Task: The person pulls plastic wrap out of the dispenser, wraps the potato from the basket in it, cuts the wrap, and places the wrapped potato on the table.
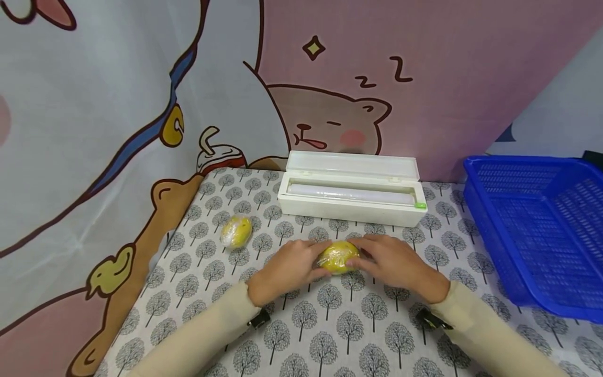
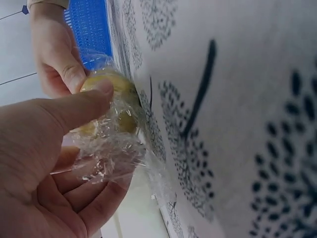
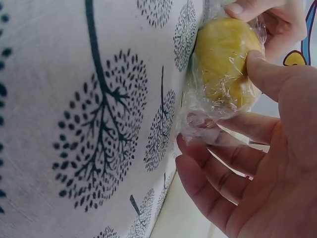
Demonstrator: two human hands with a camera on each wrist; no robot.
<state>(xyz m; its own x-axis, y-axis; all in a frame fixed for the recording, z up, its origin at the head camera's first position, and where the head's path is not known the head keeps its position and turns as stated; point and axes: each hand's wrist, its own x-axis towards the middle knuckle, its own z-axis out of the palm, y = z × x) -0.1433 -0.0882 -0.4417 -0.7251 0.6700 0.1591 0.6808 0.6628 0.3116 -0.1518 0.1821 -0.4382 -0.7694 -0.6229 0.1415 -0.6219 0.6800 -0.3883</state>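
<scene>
A yellow fruit (image 1: 338, 257) in clear cling film lies on the tree-patterned cloth, between both hands. My left hand (image 1: 293, 266) holds it from the left, thumb on the fruit and fingers at the loose crumpled film (image 2: 111, 151). From the right, my right hand (image 1: 393, 263) grips it with the thumb pressed on its side and the fingers curved around the far side. In the right wrist view the wrapped fruit (image 3: 225, 59) shows its film gathered in folds at one end. Another film-wrapped yellow fruit (image 1: 237, 232) lies farther left, apart from the hands.
Behind the hands stands a long white cling film box (image 1: 350, 210), lid (image 1: 353, 165) raised, with a roll (image 1: 350, 193) inside and a green piece (image 1: 420, 206) at its right end. At the right is a blue plastic basket (image 1: 492, 246). A cartoon-print curtain (image 1: 438, 78) hangs behind the table.
</scene>
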